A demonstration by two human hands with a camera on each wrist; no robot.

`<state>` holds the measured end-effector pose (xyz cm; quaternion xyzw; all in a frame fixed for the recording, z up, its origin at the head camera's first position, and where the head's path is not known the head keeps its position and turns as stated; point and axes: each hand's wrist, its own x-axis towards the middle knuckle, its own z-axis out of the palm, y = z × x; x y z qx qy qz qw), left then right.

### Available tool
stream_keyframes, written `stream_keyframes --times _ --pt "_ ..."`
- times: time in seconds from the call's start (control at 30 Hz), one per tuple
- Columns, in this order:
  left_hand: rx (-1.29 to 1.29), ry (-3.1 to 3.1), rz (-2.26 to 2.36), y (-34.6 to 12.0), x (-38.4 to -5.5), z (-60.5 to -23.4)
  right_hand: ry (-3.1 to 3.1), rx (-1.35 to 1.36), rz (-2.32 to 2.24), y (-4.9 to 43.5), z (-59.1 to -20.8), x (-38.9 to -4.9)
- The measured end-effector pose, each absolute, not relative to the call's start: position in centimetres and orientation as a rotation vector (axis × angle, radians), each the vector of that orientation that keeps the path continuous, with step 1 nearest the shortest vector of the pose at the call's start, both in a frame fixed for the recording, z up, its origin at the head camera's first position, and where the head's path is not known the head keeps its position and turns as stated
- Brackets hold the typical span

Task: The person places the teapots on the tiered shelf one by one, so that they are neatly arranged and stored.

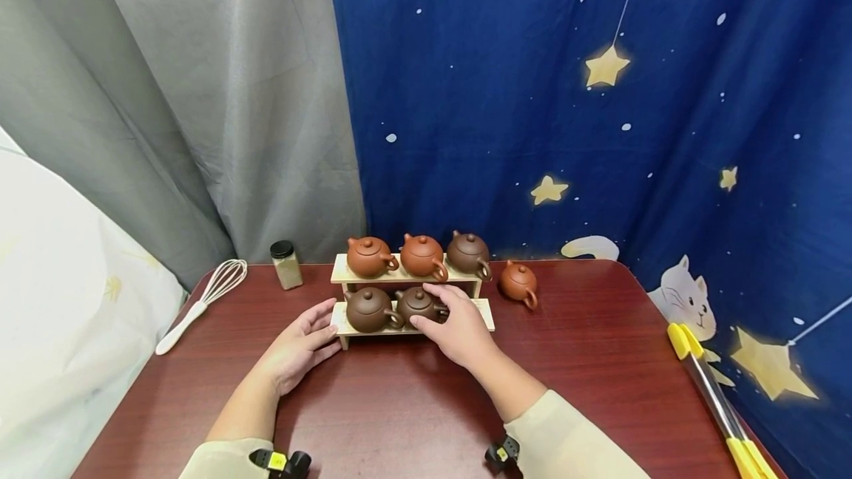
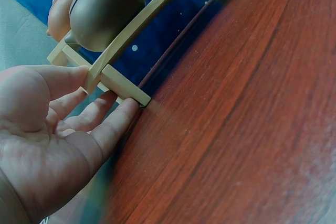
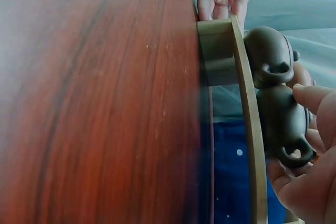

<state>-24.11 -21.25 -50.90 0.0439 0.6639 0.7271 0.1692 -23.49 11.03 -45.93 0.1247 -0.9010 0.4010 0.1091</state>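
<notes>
A two-tier wooden display stand [image 1: 486, 314] bears several small clay teapots. At the stand's left end, my left hand [image 1: 299, 350] holds it, thumb on the end of the lower board and fingers against the leg [image 2: 125, 85]. My right hand [image 1: 459, 327] grips a dark brown teapot [image 1: 416, 301] on the lower tier, thumb in front and fingers behind. Left of it on that tier sits another dark brown teapot [image 1: 368, 309]. On the upper tier stand two reddish-brown teapots, one at the left [image 1: 369, 259] and one in the middle [image 1: 421, 257], and a dark brown teapot [image 1: 466, 253] at the right.
Right of the stand, a reddish-brown teapot [image 1: 518, 282] rests on the dark red table [image 1: 399, 405]. A black-lidded jar [image 1: 288, 268] and a white-handled whisk [image 1: 206, 301] lie to the left. Yellow-ended tongs [image 1: 715, 390] are at the right edge. Curtains [image 1: 466, 94] hang behind.
</notes>
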Motion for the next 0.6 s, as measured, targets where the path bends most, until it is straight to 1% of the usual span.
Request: stream_keyframes --times 0.37,0.6 --pt "0.129 1.879 2.069 -21.3 -24.1 -50.8 -2.485 0.465 1.283 15.3 -44.8 -21.4" --pt "0.12 1.884 2.067 -21.3 -24.1 -50.8 -2.437 0.439 1.218 19.0 -44.4 -20.6"
